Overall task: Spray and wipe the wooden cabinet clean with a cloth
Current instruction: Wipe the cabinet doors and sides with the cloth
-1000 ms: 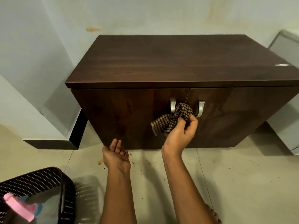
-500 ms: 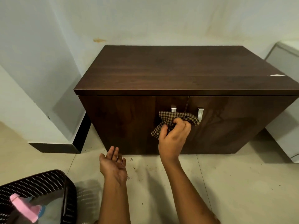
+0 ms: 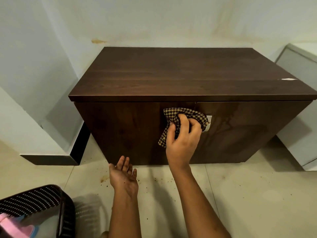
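Since the earlier frames my right hand (image 3: pixel 182 140) has carried the cloth (image 3: pixel 173 121) from a loose bunch held off the handles to a press against the cabinet (image 3: pixel 171 74) front, right over the seam between the two doors. It now hides the left handle, and only a sliver of the right handle (image 3: pixel 208 123) shows. The fingers are curled tight around the checked cloth, thumb on top. My left hand (image 3: pixel 124 176) hangs empty, palm up and fingers spread, near the floor (image 3: pixel 240 194) below the left door.

I judge this to be the wiping step, on the door fronts. Next calls for firm strokes rightward, where wet streaks run down the glossy right door.

The cabinet is dark, smooth wood-grain, boxy with a flat overhanging top. The cloth is soft, woven houndstooth. Dark crumbs speckle the pale tiles. A perforated basket (image 3: pixel 34 201) sits near left.
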